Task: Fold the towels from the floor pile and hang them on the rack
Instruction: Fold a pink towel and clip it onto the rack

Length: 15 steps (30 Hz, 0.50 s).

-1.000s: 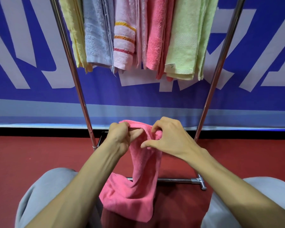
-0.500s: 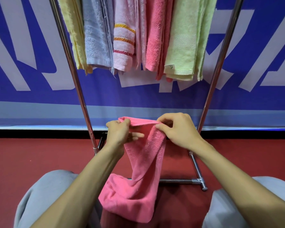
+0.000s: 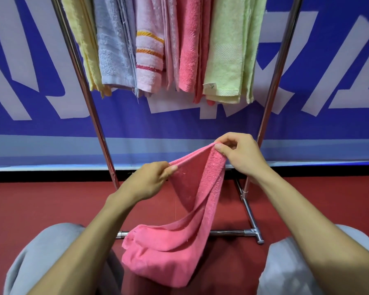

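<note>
A pink towel point(image 3: 179, 241) hangs from both my hands in front of the rack. My left hand point(image 3: 149, 179) pinches its upper edge at the left. My right hand point(image 3: 239, 154) pinches the same edge higher and to the right, so the edge runs taut between them. The towel's lower part bunches between my knees. Behind stands the metal rack point(image 3: 90, 107), with several folded towels on its top: a yellow towel point(image 3: 83, 39), a blue towel point(image 3: 113, 50), a striped pale pink towel point(image 3: 149, 56), a pink hung towel point(image 3: 190, 50) and a green towel point(image 3: 228, 54).
The rack's right upright point(image 3: 273, 92) and its base bar point(image 3: 228, 232) stand just beyond my hands on the red floor point(image 3: 41, 205). A blue banner with white letters point(image 3: 317, 71) fills the wall behind. My grey-clad knees point(image 3: 47, 258) flank the towel.
My hands have moved apart along the towel's upper edge. The right hand rose and went right, the left stayed lower, and the edge is now stretched between them.
</note>
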Motion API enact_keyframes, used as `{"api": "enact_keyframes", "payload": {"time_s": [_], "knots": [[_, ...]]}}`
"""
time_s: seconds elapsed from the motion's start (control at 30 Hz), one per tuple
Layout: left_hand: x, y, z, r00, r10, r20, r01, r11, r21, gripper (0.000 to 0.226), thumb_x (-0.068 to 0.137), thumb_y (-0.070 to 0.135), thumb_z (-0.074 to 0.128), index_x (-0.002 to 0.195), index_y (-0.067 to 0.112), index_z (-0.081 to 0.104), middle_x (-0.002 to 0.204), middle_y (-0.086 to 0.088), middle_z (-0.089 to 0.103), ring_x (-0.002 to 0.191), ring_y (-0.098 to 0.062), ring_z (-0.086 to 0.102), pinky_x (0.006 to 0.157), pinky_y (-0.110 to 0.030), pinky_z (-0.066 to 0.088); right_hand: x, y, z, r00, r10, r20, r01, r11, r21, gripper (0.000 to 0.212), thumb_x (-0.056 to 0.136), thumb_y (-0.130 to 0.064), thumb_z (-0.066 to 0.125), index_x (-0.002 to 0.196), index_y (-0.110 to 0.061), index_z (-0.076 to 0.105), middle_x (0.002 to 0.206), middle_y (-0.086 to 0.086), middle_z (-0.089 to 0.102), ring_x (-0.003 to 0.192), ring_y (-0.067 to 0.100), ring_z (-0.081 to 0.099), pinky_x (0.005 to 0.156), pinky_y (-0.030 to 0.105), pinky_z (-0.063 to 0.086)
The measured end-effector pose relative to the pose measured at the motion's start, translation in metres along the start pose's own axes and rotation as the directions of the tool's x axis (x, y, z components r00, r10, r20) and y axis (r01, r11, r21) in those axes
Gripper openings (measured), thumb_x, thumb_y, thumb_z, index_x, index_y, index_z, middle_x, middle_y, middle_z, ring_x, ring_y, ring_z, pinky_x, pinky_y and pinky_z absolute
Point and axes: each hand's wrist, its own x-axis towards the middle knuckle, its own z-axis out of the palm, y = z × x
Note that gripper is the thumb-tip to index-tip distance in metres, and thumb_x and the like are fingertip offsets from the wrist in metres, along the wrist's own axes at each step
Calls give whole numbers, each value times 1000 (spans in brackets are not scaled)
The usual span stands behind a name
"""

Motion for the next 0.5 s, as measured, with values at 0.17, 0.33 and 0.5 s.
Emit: {"api": "enact_keyframes", "payload": {"time_s": [0.17, 0.33, 0.5], "knots": [[-4, 6, -6, 961, 33, -275, -42, 999, -28, 33, 93, 41, 55, 86, 13, 71, 83, -4, 72, 86, -19, 65, 77, -35, 50, 3, 4, -6, 1000, -8, 28, 11, 992, -126, 8, 82, -16, 69, 79, -23, 73, 73, -12, 68, 72, 2, 61, 67, 10, 41], [-8, 7, -16, 938, -28, -345, 19, 999, -28, 36, 89, 44, 58, 76, 12, 69, 61, 2, 65, 63, -7, 58, 56, -22, 41, 2, 1, -11, 981, -26, 191, 73, 968, -242, 6, 79, -15, 74, 82, -20, 77, 77, -6, 74, 77, 8, 67, 67, 4, 43], [-10, 8, -19, 937, -15, -350, -34, 990, -134, 33, 87, 33, 64, 70, 5, 64, 54, 2, 58, 50, 4, 55, 52, -7, 39, 0, 3, -8, 952, 19, 305, 92, 934, -346, 10, 78, -19, 75, 74, -27, 73, 76, -8, 73, 79, 7, 64, 74, 21, 46]]}}
